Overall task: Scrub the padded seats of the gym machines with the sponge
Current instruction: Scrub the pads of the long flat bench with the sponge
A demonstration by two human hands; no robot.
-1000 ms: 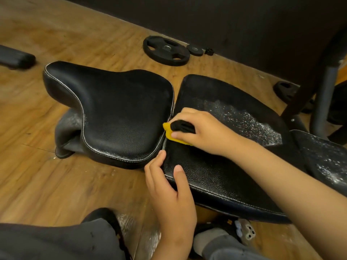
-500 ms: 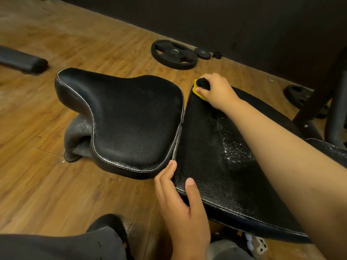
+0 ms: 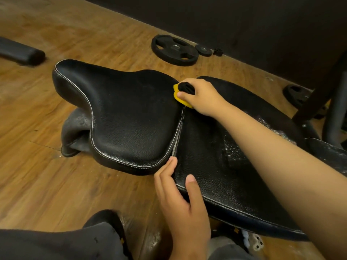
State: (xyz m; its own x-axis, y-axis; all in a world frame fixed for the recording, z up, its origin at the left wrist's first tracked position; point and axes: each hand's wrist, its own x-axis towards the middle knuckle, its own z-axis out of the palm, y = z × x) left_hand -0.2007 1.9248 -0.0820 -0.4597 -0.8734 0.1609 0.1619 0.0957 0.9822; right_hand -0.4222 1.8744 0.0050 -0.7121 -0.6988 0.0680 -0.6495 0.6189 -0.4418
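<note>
Two black padded seats lie side by side low over the wooden floor. The left seat pad (image 3: 127, 119) looks dry, with white stitching along its rim. The right seat pad (image 3: 210, 166) carries white soap foam near my forearm. My right hand (image 3: 201, 97) grips a yellow sponge with a black scouring side (image 3: 177, 94) and presses it at the far end of the gap between the pads. My left hand (image 3: 180, 199) holds the near corner of the right pad, thumb on top, fingers at the gap.
A large black weight plate (image 3: 174, 49) and a small one (image 3: 203, 50) lie on the floor by the dark wall. A dark padded roller (image 3: 20, 51) lies far left. Machine frame legs (image 3: 319, 91) stand at right. My knees and shoes fill the bottom edge.
My right hand swept the sponge from the middle of the gap up to the pad's far edge, then came back a little toward me along the gap. My left hand kept its hold.
</note>
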